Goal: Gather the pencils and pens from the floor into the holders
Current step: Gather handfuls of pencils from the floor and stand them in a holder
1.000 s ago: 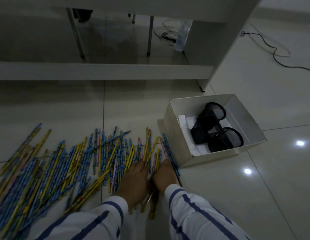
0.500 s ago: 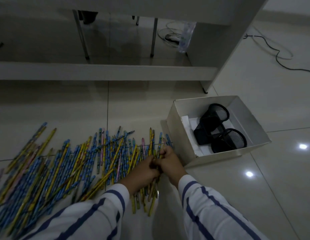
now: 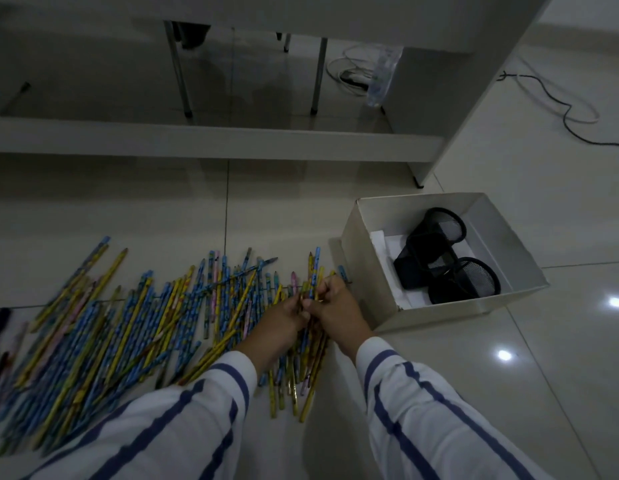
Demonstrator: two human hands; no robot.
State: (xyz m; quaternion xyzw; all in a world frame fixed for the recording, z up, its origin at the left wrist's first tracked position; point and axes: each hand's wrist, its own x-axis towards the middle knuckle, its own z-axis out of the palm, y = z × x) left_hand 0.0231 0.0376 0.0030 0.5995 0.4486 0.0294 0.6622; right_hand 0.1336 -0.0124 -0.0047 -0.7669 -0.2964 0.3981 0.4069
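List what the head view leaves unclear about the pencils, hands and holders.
Head view only.
Gripped pencils: count hidden by the left hand and right hand.
Pencil pile: cut off by the left edge.
Mesh holders in the white box: insides too dark.

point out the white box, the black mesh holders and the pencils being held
white box [image 3: 366, 271]: head view, on its outer left wall
black mesh holders [image 3: 469, 282]: head view, on the nearest cup's mesh
held pencils [image 3: 314, 271]: head view, on the ends sticking up past the grip
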